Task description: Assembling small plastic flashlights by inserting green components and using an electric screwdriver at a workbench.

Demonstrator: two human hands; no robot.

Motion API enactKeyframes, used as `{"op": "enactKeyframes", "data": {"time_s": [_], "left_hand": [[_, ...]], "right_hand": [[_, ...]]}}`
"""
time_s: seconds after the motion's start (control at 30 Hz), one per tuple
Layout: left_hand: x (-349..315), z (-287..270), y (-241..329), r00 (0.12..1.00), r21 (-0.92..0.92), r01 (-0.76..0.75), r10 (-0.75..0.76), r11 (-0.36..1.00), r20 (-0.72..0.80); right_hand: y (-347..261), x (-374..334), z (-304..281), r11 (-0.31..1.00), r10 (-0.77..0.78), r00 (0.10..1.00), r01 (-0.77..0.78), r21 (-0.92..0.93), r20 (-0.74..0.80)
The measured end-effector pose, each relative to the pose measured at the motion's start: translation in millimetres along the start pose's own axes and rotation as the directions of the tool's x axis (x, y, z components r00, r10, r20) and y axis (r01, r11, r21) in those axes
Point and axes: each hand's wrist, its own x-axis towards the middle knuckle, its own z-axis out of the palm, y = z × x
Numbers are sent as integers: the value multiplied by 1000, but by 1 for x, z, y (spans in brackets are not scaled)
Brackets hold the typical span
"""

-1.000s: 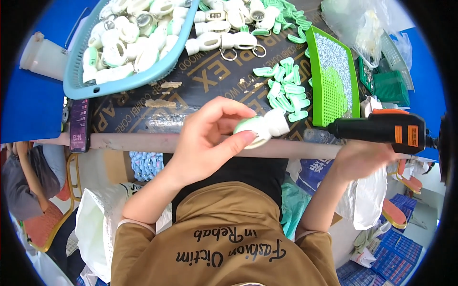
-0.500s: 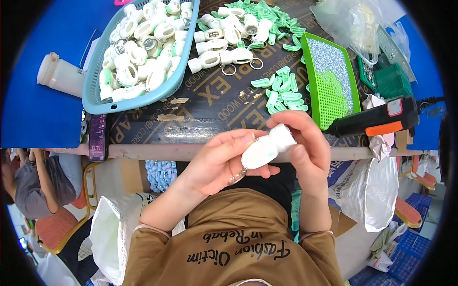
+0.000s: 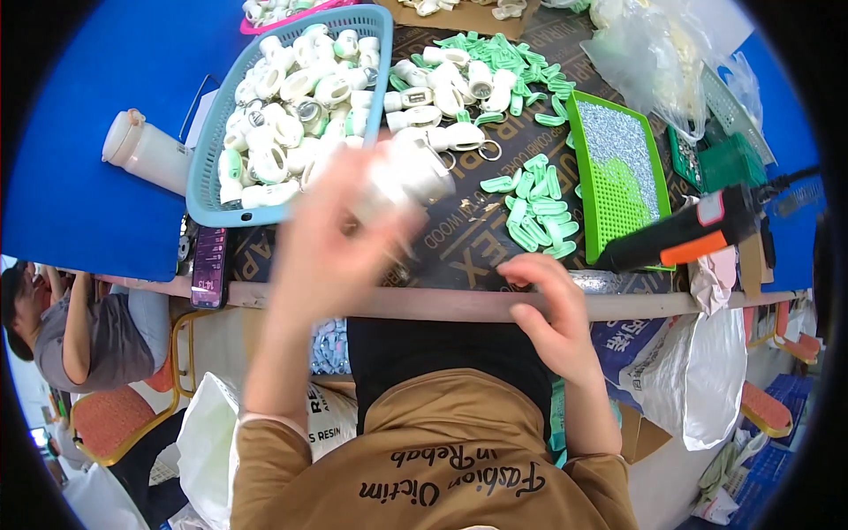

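My left hand (image 3: pixel 340 238), smeared by motion, is raised over the table beside the blue basket (image 3: pixel 205 190). A blurred white keychain piece (image 3: pixel 408 172), rounded like a small shoe, is in its grip. Near the table's front edge, my right hand (image 3: pixel 556 318) holds nothing, its thumb and fingers apart. Beyond that hand lies a small heap of pale green oval inserts (image 3: pixel 539 208). Similar white pieces (image 3: pixel 309 88) fill the basket, and more white pieces (image 3: pixel 446 79) with metal rings lie right of it.
At the right are a bright green tray (image 3: pixel 601 225) with tiny beads and a black corded tool (image 3: pixel 680 234) with an orange part. A phone (image 3: pixel 209 269) and a white bottle (image 3: pixel 146 150) flank the basket. Plastic bags (image 3: pixel 649 62) sit far right. Another person (image 3: pixel 106 331) is at left.
My left hand has carried the white keychain piece away from my right hand, up and left toward the basket. My right hand has let go and dropped slightly. The view has shifted.
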Motion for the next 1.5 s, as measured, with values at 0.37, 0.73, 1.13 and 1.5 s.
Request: {"op": "enactKeyframes", "data": {"time_s": [0.37, 0.73, 1.13, 1.5], "left_hand": [[79, -11, 6, 909, 503, -365, 416, 783, 12], [106, 86, -60, 896, 810, -445, 185, 383, 405], [95, 71, -37, 917, 687, -395, 223, 610, 330], [9, 36, -38, 987, -59, -114, 120, 992, 105]], "right_hand": [[10, 3, 14, 924, -140, 990, 132, -358, 5], [16, -5, 14, 890, -207, 976, 215, -401, 64], [20, 29, 6, 707, -219, 973, 102, -700, -80], [31, 38, 6, 496, -270, 962, 166, -852, 30]]}}
